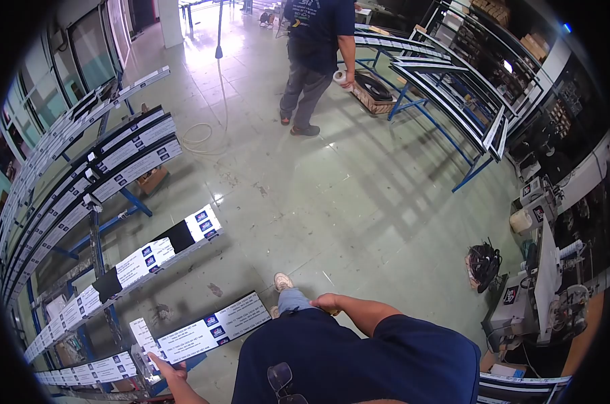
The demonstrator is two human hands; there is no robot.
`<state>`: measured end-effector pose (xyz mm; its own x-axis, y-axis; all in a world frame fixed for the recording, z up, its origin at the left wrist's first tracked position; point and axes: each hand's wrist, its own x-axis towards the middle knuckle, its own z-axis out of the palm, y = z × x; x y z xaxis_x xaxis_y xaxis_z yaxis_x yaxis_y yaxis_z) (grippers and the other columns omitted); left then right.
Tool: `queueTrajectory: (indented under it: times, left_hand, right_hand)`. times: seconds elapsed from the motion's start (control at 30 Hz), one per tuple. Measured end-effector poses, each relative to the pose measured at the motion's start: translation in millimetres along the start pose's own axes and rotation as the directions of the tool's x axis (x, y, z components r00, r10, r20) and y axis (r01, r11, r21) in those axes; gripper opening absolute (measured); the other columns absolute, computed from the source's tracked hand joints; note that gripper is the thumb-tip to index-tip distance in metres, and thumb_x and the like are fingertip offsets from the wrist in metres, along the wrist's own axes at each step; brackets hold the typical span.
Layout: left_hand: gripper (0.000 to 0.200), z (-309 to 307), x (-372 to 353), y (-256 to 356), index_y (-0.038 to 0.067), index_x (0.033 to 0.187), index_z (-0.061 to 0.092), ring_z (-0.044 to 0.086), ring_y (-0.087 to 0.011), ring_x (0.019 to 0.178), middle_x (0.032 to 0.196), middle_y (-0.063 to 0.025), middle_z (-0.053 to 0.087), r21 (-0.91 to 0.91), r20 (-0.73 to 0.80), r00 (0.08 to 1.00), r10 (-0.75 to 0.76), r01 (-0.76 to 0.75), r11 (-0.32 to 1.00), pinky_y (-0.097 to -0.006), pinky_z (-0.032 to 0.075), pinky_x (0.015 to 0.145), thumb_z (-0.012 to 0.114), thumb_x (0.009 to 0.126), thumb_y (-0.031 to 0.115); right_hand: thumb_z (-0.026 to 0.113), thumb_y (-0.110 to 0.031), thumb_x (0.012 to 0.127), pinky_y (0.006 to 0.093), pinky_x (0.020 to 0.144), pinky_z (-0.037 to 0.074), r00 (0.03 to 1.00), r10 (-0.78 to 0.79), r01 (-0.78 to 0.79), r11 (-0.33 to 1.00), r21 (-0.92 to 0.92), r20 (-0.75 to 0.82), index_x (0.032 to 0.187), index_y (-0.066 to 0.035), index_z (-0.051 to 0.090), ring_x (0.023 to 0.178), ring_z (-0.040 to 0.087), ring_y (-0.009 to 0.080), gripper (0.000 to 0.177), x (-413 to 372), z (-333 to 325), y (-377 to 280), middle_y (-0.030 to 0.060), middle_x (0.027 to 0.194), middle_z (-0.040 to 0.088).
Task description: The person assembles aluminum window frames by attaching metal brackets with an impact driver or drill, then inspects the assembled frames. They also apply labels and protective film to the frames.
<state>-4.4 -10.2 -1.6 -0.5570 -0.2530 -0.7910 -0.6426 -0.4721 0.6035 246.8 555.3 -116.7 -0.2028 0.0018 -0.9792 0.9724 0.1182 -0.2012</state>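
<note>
Left hand (167, 367) pinching the near end of the labelled profile (211, 330); right hand (326, 302) past its far end, by the leg (finger state: can't tell). Black-patched profile (133, 269) beyond it; farther off, a person (318, 60) holding a roll (339, 77).

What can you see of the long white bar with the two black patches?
The bar is long and boxy, apparently wrapped in white film printed with dark text and blue logos. Two black patches interrupt the white. It lies slanting, its squared end jutting over the floor. It looks bowed, perhaps from the lens. No hand touches it.
</note>
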Motion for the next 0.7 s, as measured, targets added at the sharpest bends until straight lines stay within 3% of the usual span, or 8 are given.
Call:
queueTrajectory:
  times: [0.13,0.2,0.4,0.6,0.7]
  left_hand:
    - [0.072,-2.7,3.3,0.4,0.025,0.124,0.063,0.068,-0.0142,0.087,0.111,0.0072,0.072,0.008,0.017,1.000,-0.015,0.015,1.000,-0.0264,0.044,0.054,0.049,0.086,0.084]
    - [0.072,-5.3,5.1,0.4,0.024,0.125,0.063,0.068,-0.0145,0.087,0.111,0.0069,0.072,0.014,0.033,0.999,-0.014,0.013,1.000,-0.0267,0.045,0.053,0.050,0.086,0.083]
    - [0.066,4.5,-5.4,0.6,0.023,0.121,0.065,0.070,-0.0152,0.080,0.108,0.0060,0.073,-0.022,-0.020,1.000,-0.010,0.009,1.000,-0.0258,0.045,0.048,0.053,0.088,0.079]
    - [0.064,-6.2,7.9,-1.0,0.023,0.116,0.066,0.069,-0.0142,0.076,0.102,0.0072,0.074,0.012,0.062,0.998,0.016,-0.017,1.000,-0.0255,0.044,0.047,0.053,0.088,0.079]
    - [0.063,2.4,-3.9,0.2,0.023,0.116,0.066,0.069,-0.0141,0.077,0.103,0.0069,0.074,-0.014,0.025,1.000,0.007,-0.007,1.000,-0.0256,0.045,0.048,0.054,0.088,0.079]
  right_hand:
    - [0.056,-0.072,0.089,0.0556,0.083,0.055,0.999,-0.030,0.030,0.999,0.013,0.022,0.135,-0.012,0.064,0.111,0.065,0.0391,0.076,-2.5,-0.2,0.5,0.0163,0.136,0.062]
    - [0.050,-0.066,0.096,0.0404,0.062,0.045,0.998,-0.010,0.007,0.999,-0.045,-0.061,0.117,-0.014,0.069,0.077,0.060,0.0232,0.059,-11.1,2.3,-3.9,0.0073,0.103,0.068]
    - [0.050,-0.067,0.095,0.0446,0.069,0.048,0.999,0.003,-0.004,0.999,-0.039,-0.042,0.124,-0.015,0.067,0.086,0.062,0.0263,0.061,-12.2,2.1,-5.5,0.0094,0.115,0.069]
    - [0.051,-0.066,0.095,0.0459,0.071,0.049,1.000,0.000,-0.001,1.000,-0.028,-0.031,0.126,-0.016,0.067,0.087,0.063,0.0273,0.061,-7.8,2.4,-4.2,0.0100,0.116,0.069]
    - [0.051,-0.066,0.095,0.0467,0.072,0.050,0.999,-0.009,0.008,1.000,-0.023,-0.036,0.126,-0.015,0.066,0.091,0.065,0.0284,0.062,-13.8,2.6,-5.6,0.0108,0.119,0.069]
